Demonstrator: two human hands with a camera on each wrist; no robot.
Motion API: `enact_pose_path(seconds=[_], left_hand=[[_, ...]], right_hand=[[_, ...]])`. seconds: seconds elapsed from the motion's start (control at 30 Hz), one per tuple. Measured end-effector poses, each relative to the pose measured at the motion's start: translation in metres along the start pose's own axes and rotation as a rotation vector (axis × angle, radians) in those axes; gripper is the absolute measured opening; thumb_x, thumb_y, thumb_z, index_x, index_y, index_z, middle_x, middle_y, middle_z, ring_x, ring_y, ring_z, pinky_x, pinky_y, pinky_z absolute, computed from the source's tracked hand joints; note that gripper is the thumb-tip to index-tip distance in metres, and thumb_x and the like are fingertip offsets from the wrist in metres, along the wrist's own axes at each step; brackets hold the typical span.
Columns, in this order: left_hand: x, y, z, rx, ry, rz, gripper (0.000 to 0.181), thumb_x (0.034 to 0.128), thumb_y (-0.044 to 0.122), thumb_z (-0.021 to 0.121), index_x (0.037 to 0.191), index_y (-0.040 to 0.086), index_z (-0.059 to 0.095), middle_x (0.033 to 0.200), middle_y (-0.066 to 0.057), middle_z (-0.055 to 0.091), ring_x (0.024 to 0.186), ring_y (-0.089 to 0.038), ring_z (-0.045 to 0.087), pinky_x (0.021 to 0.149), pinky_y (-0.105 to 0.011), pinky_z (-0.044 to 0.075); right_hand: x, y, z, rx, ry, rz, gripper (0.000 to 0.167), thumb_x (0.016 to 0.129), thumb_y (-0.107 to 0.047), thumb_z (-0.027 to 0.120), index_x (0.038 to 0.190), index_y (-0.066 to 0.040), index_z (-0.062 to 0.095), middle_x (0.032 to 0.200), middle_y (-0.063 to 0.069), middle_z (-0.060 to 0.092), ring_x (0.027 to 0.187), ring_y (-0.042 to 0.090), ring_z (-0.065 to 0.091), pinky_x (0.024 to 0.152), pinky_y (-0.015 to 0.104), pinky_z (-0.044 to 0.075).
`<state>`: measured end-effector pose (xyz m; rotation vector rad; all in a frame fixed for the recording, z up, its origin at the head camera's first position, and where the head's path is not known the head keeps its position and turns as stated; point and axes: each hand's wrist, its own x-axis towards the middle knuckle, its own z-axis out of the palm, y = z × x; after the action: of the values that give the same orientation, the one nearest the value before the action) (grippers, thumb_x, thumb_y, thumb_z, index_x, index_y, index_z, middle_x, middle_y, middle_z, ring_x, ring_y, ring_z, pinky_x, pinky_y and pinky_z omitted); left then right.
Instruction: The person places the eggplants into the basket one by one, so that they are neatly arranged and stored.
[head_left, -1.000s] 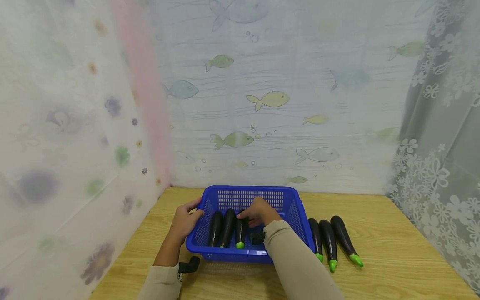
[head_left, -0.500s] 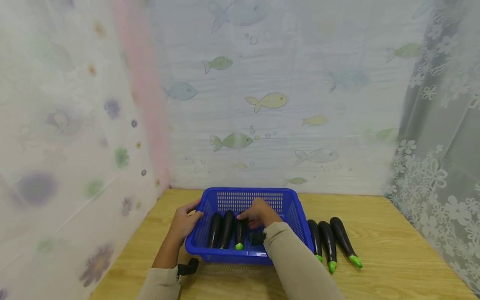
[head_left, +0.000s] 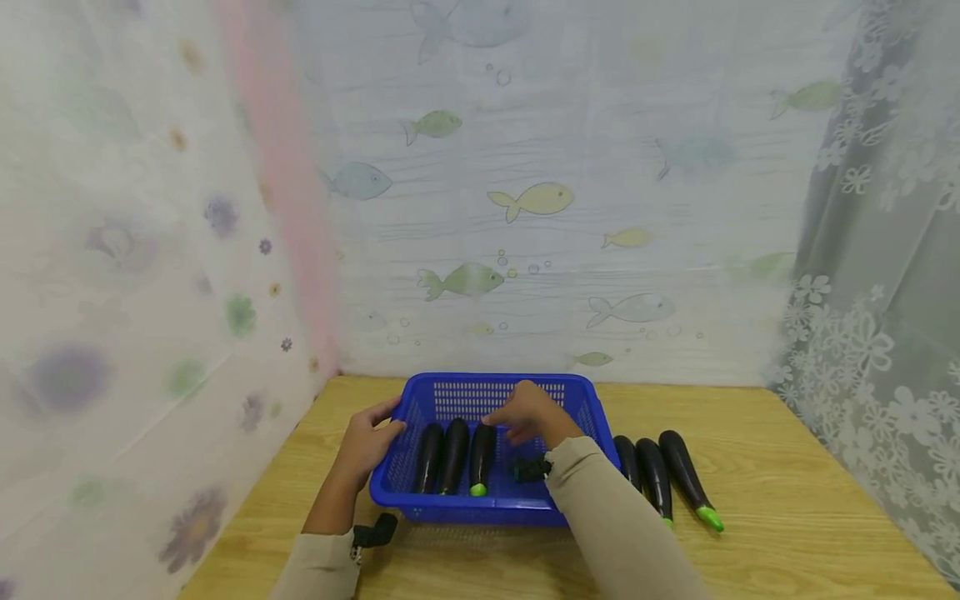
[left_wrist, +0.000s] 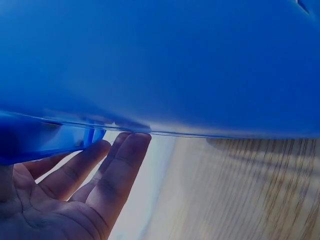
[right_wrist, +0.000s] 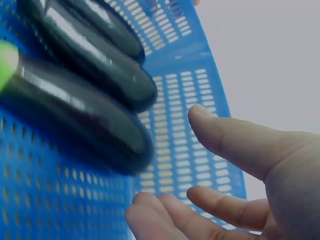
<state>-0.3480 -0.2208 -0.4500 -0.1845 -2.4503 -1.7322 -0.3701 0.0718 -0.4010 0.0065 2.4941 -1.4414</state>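
In the head view a blue plastic basket (head_left: pixel 480 503) with slotted walls stands on the table. Three dark eggplants lie side by side in its left half: a left one (head_left: pixel 429 458), a middle one (head_left: pixel 453 457) and a right one (head_left: pixel 482 460) with a green stem end toward me. My left hand (head_left: pixel 368 446) holds the basket's left rim, its fingers against the rim's underside in the left wrist view. Above the basket's inside is my right hand (head_left: pixel 531 412). In the right wrist view its thumb and fingers are spread apart, clear of the nearest eggplant (right_wrist: pixel 80 117).
Three more eggplants lie on the table to the right of the basket, the outermost eggplant (head_left: pixel 690 479) fully in view. My right sleeve (head_left: pixel 615 517) partly covers the others. Behind the wooden table (head_left: pixel 795 492) hangs a fish-patterned curtain (head_left: pixel 555 250).
My right hand has let go of the right eggplant in the basket and lifted up and to the right. The left hand keeps its place on the rim.
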Motion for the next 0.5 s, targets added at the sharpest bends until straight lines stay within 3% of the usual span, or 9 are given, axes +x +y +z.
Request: enact_pose_path(seconds=[0.23, 0.5], left_hand=[[0.0, 0.002, 0.003, 0.009, -0.014, 0.011, 0.055, 0.0987, 0.015, 0.064, 0.151, 0.005, 0.053, 0.153, -0.022, 0.053, 0.125, -0.039, 0.064, 0.095, -0.047, 0.059], [-0.003, 0.005, 0.002, 0.072, 0.026, 0.013, 0.056, 0.0977, 0.018, 0.065, 0.151, 0.007, 0.054, 0.152, -0.021, 0.054, 0.126, -0.04, 0.064, 0.095, -0.049, 0.059]], right_hand=[[-0.014, 0.003, -0.03, -0.091, 0.02, -0.047, 0.062, 0.083, -0.024, 0.087, 0.13, 0.007, 0.059, 0.12, 0.024, 0.067, 0.089, 0.033, 0.076, 0.075, 0.044, 0.064], [-0.034, 0.009, -0.064, -0.083, 0.002, -0.103, 0.066, 0.086, -0.025, 0.085, 0.137, 0.006, 0.056, 0.122, 0.023, 0.066, 0.095, 0.034, 0.075, 0.076, 0.043, 0.064]])
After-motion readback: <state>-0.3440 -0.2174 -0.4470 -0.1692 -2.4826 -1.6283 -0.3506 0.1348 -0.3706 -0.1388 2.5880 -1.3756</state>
